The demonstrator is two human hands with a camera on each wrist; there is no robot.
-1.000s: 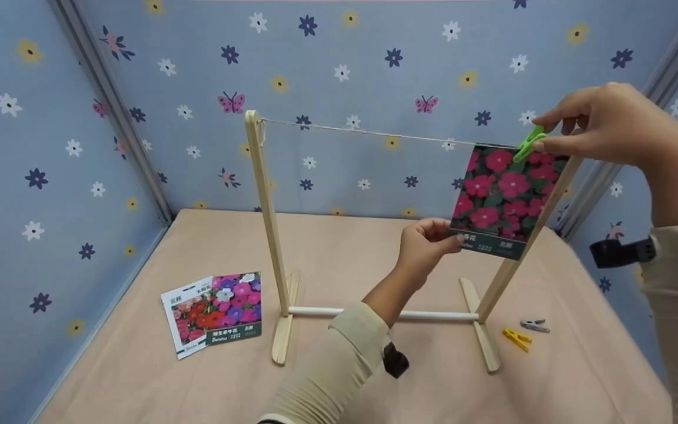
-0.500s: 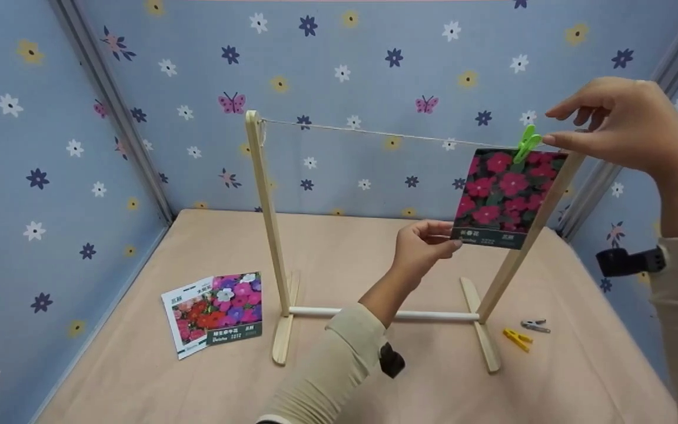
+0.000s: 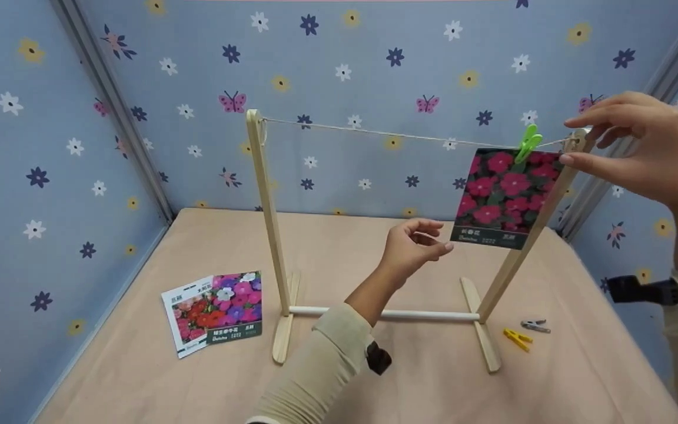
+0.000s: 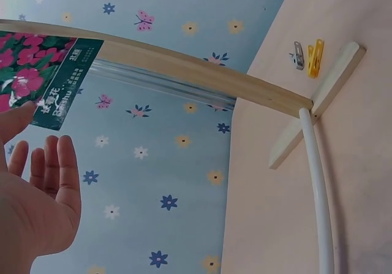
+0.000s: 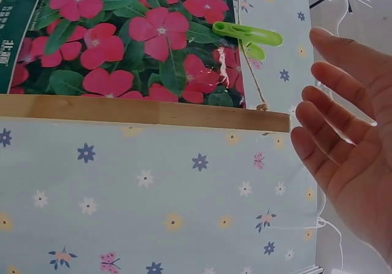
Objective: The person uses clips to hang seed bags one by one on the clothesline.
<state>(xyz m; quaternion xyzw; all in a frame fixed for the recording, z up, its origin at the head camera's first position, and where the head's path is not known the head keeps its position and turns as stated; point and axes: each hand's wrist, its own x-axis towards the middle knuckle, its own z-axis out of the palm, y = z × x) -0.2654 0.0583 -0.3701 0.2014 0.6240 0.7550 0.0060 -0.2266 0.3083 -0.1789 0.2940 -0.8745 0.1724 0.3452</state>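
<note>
A flower seed packet [image 3: 501,194] with pink blooms hangs from the string [image 3: 386,134] of a wooden stand, near its right post. Its top edge is clipped by a green clothespin [image 3: 529,144], also seen close up in the right wrist view, where the clothespin [image 5: 248,34] grips packet and string. My left hand [image 3: 411,247] is just left of the packet's lower corner, fingers loosely bent, holding nothing. To the right of the clothespin my right hand [image 3: 648,150] hovers by the post's top, thumb and fingers apart with nothing between them.
Two more flower seed packets [image 3: 234,306] lie overlapping on the table [image 3: 139,377], left of the stand. A yellow clothespin [image 3: 517,340] and a grey clothespin [image 3: 535,325] lie by the stand's right foot [image 3: 486,347]. A white bar [image 3: 433,315] joins the posts low down.
My right hand has let go of the green clothespin and moved right. My left hand has released the packet's lower corner and drawn back left. The packet now hangs from the string.
</note>
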